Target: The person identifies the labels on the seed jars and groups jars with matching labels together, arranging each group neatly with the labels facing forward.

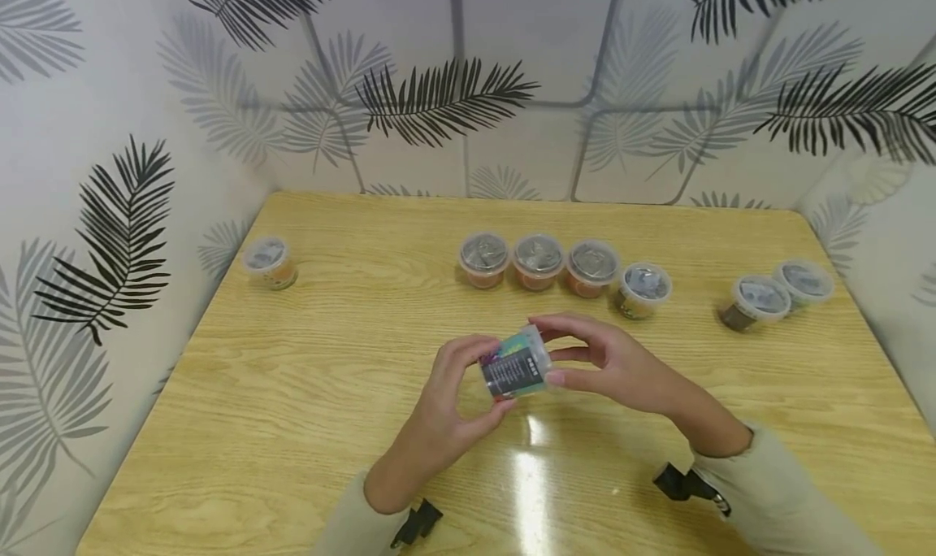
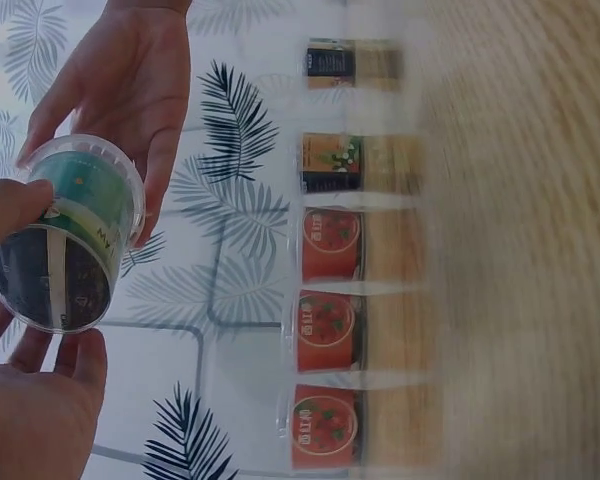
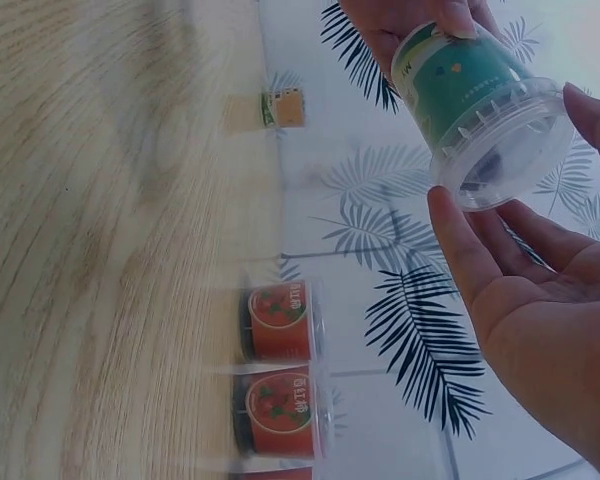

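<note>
Cup [image 1: 514, 369] gripped at both ends, tilted above the worktop [image 1: 292, 426]

The left hand [image 1: 439, 418] holds the base end, fingers over the upper side and thumb beneath, spread just as wide as the cup. The right hand [image 1: 614, 365] holds the other end, thumb and fingers spread around the rim of the clear lid [image 3: 505, 150]. So the cup hangs between the two hands, lying partly on its side with its lid toward the right one. This opposed hold probably suits a smooth, round wall, and it leaves the printed panel uncovered between the fingers.

Just beyond the hands, three red cups [image 1: 538, 280] stand close in a row, with a dark-and-orange cup [image 1: 643, 293] near the row's right end. Further right of the hands stands a pair of cups [image 1: 760, 300]; whether they touch is unclear. Another orange cup [image 1: 272, 265] stands alone, well to the left. Upright and lids up, the standing cups rest on their bases, which should keep them steady; being beyond the hands likely spares them knocks.
</note>
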`<state>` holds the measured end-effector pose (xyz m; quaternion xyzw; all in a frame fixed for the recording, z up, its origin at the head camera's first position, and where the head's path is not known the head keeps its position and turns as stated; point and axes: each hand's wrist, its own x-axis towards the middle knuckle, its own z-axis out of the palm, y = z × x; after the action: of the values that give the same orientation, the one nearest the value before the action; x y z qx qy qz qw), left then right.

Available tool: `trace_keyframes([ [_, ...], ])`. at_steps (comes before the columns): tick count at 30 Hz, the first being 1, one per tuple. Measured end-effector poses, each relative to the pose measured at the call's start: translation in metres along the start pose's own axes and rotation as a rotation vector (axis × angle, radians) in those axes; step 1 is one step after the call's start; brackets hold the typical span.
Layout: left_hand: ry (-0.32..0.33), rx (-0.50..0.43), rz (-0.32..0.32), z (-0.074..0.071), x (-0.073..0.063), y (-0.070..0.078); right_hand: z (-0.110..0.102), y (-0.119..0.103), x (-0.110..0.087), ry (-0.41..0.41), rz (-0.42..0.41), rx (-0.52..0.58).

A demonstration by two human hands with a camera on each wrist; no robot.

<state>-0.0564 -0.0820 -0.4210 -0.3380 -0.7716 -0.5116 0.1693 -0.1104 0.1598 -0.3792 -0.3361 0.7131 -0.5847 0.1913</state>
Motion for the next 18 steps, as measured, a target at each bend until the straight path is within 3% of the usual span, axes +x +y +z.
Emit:
trace_keyframes([
  [9,-0.037,-0.508,-0.397,0.002,-0.0036,0.0024,0.0032,0.0015,-0.0027,0.046,-0.043,0.064],
  [13,-0.022,-0.613,-0.437,0.0027,-0.0055,0.0024,0.0044,0.0011,-0.003,0.04,-0.058,0.078],
  [18,0.011,-0.633,-0.433,0.0028,-0.0059,0.0034,0.004,0.0013,-0.0048,0.011,-0.061,0.076],
])
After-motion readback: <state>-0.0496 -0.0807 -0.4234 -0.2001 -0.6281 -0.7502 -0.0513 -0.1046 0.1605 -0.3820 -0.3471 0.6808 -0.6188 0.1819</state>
